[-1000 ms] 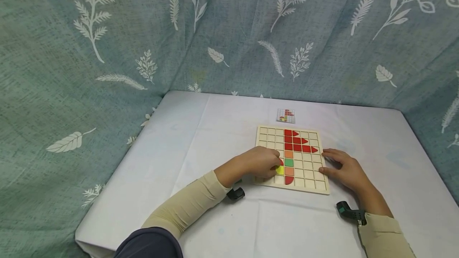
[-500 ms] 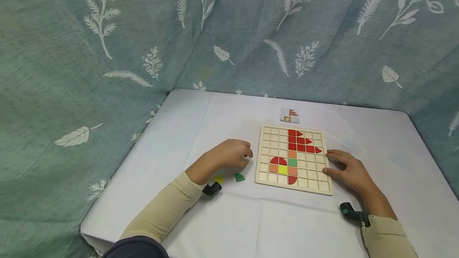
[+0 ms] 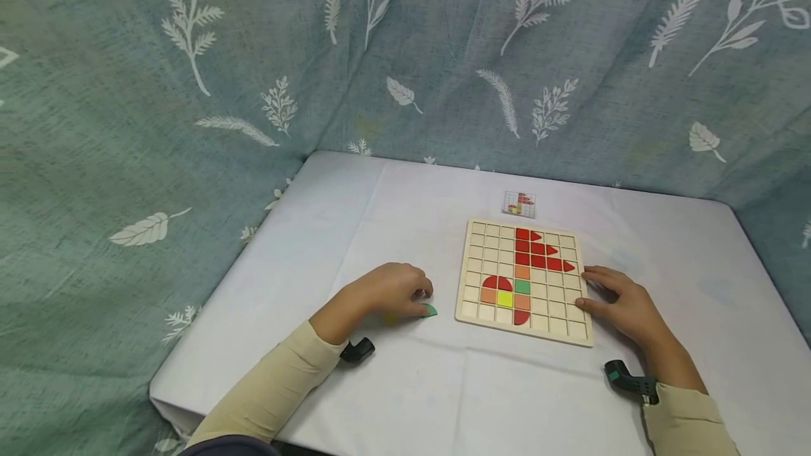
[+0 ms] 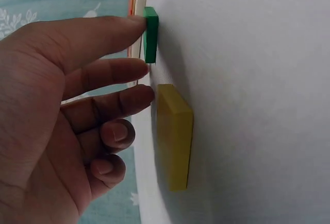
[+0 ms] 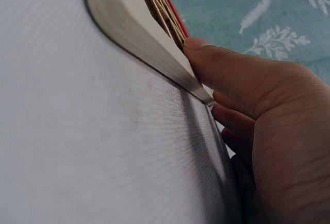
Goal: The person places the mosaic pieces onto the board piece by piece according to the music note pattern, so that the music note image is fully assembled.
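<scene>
My left hand [image 3: 391, 288] is low over the cloth, left of the wooden grid board [image 3: 555, 309]. In the left wrist view its thumb tip touches a green quarter-round tile [image 4: 151, 38], with the index fingertip close to the tile's lower end. A yellow tile [image 4: 176, 139] lies beside the other fingers. Thumb and fingers of my right hand [image 3: 624, 306] rest against the board's right edge. On the board, red tiles [image 3: 538, 260] with pointed ends form rows, above a group of orange, green, yellow [image 3: 504, 299] and rounded red pieces.
A small picture card [image 3: 519, 205] with a coloured grid pattern lies behind the board. White cloth [image 3: 405, 378] covers the table. A patterned blue-green curtain [image 3: 443, 55] hangs behind and to the left. Each wrist wears a black camera [image 3: 627, 380].
My left hand has left the board, moved left and come down onto the green tile. Behind it, an orange tile and two rounded red tiles show in the grid. The right hand keeps touching the board.
</scene>
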